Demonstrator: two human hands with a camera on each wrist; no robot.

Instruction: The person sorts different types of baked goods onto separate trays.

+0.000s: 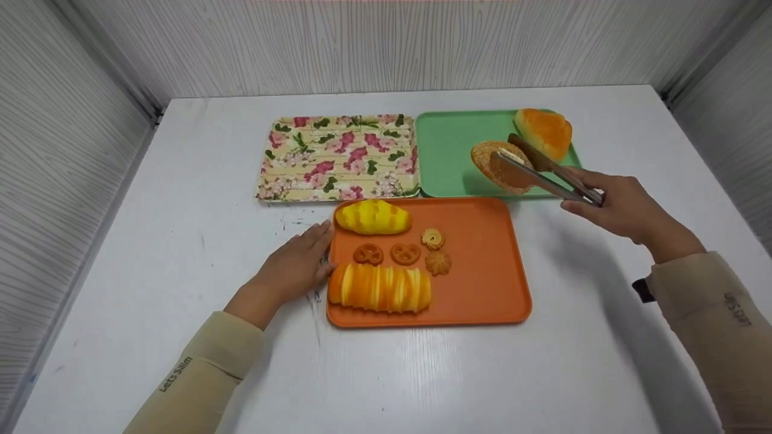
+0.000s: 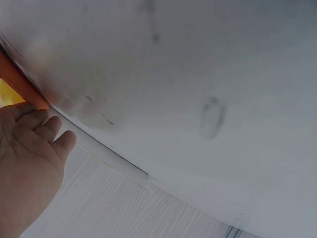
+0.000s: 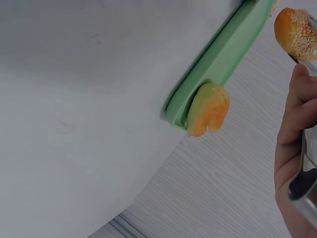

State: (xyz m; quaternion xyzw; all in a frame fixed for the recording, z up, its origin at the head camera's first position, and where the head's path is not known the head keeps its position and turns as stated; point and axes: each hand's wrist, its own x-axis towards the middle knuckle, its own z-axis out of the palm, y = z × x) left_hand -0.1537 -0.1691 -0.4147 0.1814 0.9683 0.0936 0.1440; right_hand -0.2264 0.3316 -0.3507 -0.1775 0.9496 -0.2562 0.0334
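My right hand (image 1: pixel 624 208) grips metal tongs (image 1: pixel 544 179), whose ends pinch a round sesame-topped bun (image 1: pixel 490 164) above the green tray (image 1: pixel 449 147). In the right wrist view the same bun (image 3: pixel 292 34) shows at the upper right edge, beyond the fingers. A golden bread roll (image 1: pixel 546 129) sits at that tray's far right corner. My left hand (image 1: pixel 292 265) lies with extended fingers against the left edge of the orange tray (image 1: pixel 476 265). On this tray are a yellow bread (image 1: pixel 374 218), a striped loaf (image 1: pixel 383 289), two pretzel-shaped cookies (image 1: pixel 404 254) and two round cookies (image 1: pixel 438 263).
A flower-patterned tray (image 1: pixel 344 157) stands left of the green one, behind the orange tray. All three are on a white table (image 1: pixel 386 374). Wood-grain panels (image 1: pixel 386 48) rise at the back and both sides.
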